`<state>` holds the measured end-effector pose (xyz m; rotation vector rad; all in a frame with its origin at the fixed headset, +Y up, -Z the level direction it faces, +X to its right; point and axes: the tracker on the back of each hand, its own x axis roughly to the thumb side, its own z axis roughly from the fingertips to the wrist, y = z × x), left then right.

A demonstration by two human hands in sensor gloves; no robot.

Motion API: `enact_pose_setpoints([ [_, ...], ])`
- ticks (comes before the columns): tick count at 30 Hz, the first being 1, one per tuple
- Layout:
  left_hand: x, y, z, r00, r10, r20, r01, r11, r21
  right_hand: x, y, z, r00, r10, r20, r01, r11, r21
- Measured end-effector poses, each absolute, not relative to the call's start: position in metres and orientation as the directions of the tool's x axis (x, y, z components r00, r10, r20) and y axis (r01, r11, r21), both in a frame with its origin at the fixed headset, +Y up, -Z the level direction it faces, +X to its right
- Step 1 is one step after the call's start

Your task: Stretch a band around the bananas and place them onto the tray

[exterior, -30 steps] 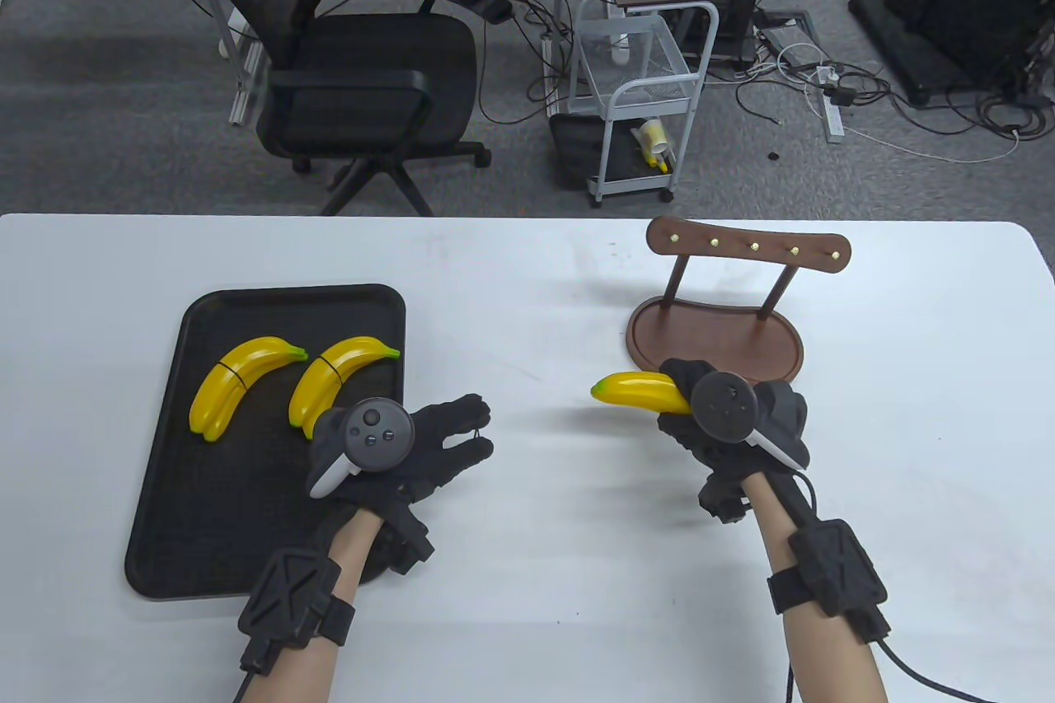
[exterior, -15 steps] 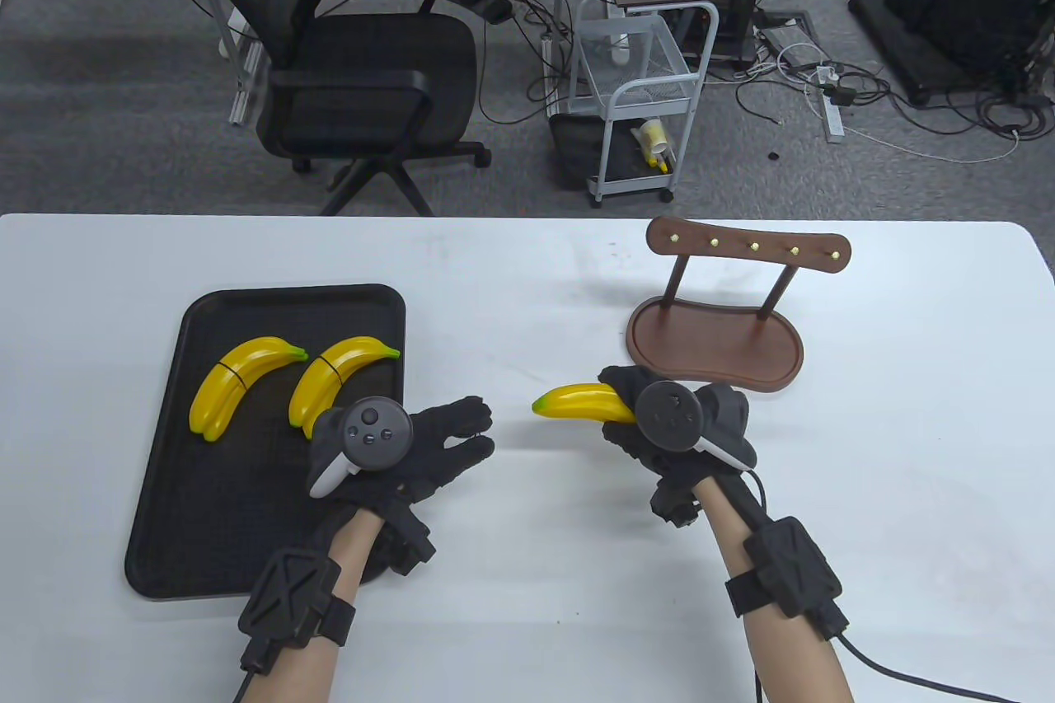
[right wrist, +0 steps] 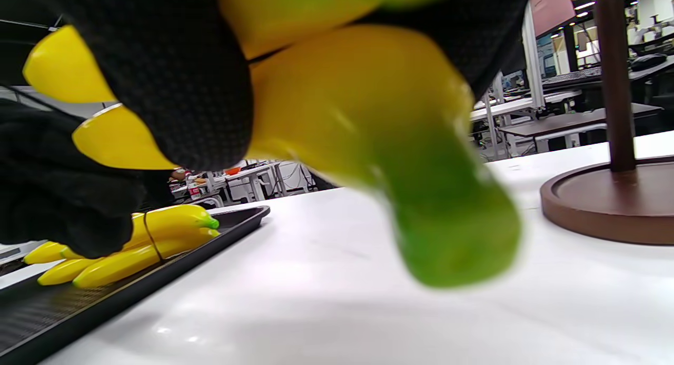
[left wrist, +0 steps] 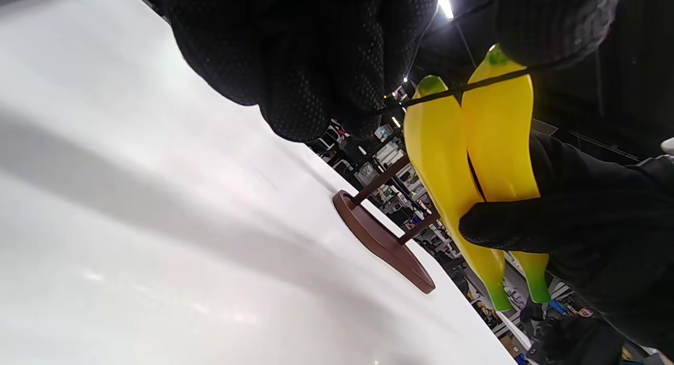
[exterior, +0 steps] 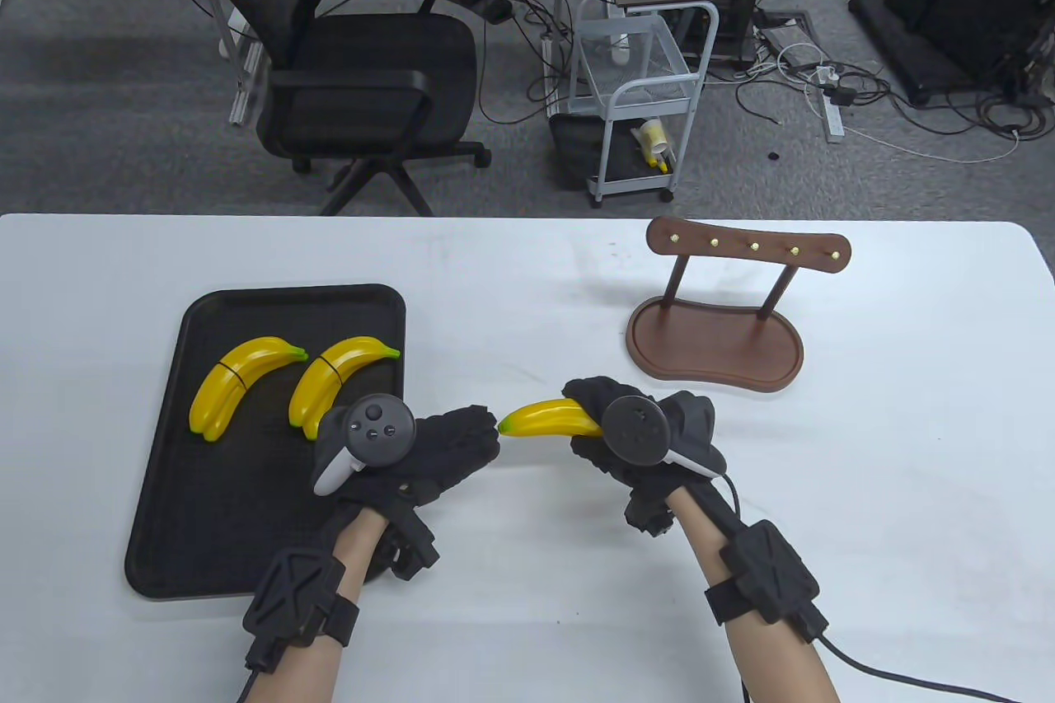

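My right hand [exterior: 595,429] grips a pair of yellow bananas [exterior: 544,419] by the stem half and holds them just above the table, blunt ends pointing left. My left hand [exterior: 486,435] meets those ends at the tray's right side. In the left wrist view a thin black band [left wrist: 453,90] is stretched taut between the left fingers [left wrist: 316,91] and crosses the ends of the two bananas [left wrist: 474,144]. The right wrist view is filled by the held bananas [right wrist: 358,101]. On the black tray [exterior: 247,538] lie two banded banana pairs [exterior: 239,381] [exterior: 338,381].
A brown wooden stand [exterior: 713,340] with a peg rail is on the table to the right of my hands. Beyond the table's far edge are an office chair [exterior: 363,68] and a white cart [exterior: 635,118]. White tabletop lies in front of both hands.
My right hand has carried the bananas leftward from in front of the stand until their ends reach the left fingers. The left hand has shifted slightly right.
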<state>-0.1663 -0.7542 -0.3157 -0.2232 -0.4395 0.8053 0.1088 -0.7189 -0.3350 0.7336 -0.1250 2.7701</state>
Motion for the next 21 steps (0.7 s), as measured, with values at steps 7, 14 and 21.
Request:
enact_pose_setpoints([
  [7, -0.162, -0.754, -0.316, 0.577, 0.767, 0.281, -0.647, 0.639, -0.416, 0.094, -0.72, -0.328, -0.819, 0.207, 0.536, -0.255, -0.967, -0.016],
  [14, -0.161, -0.756, -0.316, 0.561, 0.785, 0.263, -0.647, 0.614, -0.452, 0.086, -0.72, -0.324, -0.806, 0.195, 0.559, -0.249, -0.968, -0.021],
  [21, -0.158, -0.755, -0.316, 0.556, 0.791, 0.256, -0.632, 0.603, -0.487, 0.079, -0.72, -0.32, -0.788, 0.182, 0.589, -0.247, -0.968, -0.031],
])
